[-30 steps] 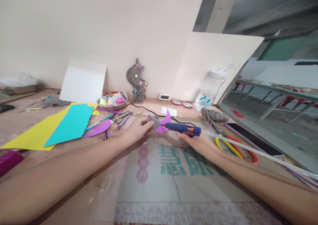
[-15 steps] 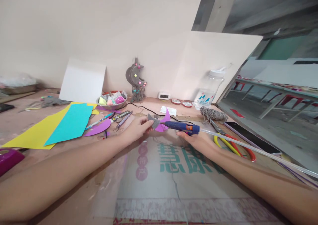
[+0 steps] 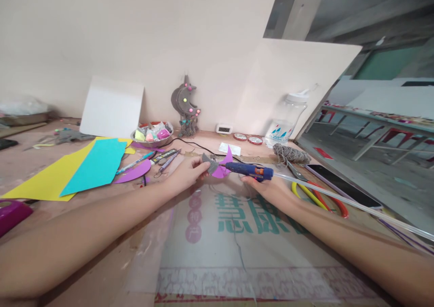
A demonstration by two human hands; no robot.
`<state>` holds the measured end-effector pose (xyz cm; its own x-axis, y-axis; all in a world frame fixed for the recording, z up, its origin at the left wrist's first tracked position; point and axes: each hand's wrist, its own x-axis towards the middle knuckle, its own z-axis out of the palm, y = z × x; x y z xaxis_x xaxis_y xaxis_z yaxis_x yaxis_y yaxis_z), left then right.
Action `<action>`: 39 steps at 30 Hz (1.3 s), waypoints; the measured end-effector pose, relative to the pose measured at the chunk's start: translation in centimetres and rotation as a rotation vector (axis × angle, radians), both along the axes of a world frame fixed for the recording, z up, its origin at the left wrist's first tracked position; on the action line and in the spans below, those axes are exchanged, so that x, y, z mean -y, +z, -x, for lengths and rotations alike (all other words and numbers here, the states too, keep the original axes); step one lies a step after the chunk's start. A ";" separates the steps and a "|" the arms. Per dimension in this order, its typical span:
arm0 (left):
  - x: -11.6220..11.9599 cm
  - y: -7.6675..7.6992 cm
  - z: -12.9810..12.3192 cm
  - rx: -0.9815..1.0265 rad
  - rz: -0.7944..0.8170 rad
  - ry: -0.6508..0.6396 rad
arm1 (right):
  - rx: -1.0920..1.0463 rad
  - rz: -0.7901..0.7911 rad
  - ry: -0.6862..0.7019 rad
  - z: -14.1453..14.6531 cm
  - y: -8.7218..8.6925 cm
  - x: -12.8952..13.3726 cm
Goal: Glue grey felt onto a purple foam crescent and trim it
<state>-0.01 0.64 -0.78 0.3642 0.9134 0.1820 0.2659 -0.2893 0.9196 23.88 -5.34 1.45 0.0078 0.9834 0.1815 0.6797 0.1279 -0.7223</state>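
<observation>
My left hand [image 3: 194, 171] pinches a purple paper cutout [image 3: 222, 169] whose left end is wrapped in grey yarn [image 3: 210, 164]. In my right hand [image 3: 266, 185] is a blue hot glue gun [image 3: 249, 170], its nozzle pointing left at the edge of the wrapped part. Whether the tip touches the yarn I cannot tell. A long clear glue stick [image 3: 339, 199] runs out of the gun's back, over my right forearm. Loose grey yarn hangs below the cutout onto the printed plastic sheet [image 3: 203, 262].
Scissors [image 3: 317, 196], a phone [image 3: 344, 186] and a grey yarn bundle [image 3: 291, 154] lie at right. Yellow [image 3: 44, 176] and turquoise paper [image 3: 95, 167] lie left. A bowl [image 3: 154, 142], a decorated grey moon [image 3: 185, 101] and a bottle [image 3: 286, 119] are at the back.
The view has shifted slightly. My hands, the glue gun and the cutout keep nearly the same position, with the nozzle still at the yarn-wrapped part.
</observation>
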 end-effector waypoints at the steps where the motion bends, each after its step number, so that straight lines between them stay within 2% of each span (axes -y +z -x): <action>1: 0.0 0.0 0.0 -0.009 -0.003 -0.002 | -0.005 0.001 0.002 0.0 0.1 0.0; 20: 0.8 0.8 0.1 -0.035 0.005 -0.023 | 0.034 -0.006 -0.003 0.1 0.4 0.2; 31: 0.6 0.5 0.1 -0.031 -0.010 -0.021 | 0.025 -0.008 -0.016 0.1 0.4 0.2; 39: 0.5 0.2 0.0 -0.020 0.002 -0.030 | 0.034 -0.056 -0.007 -0.3 -0.2 -0.3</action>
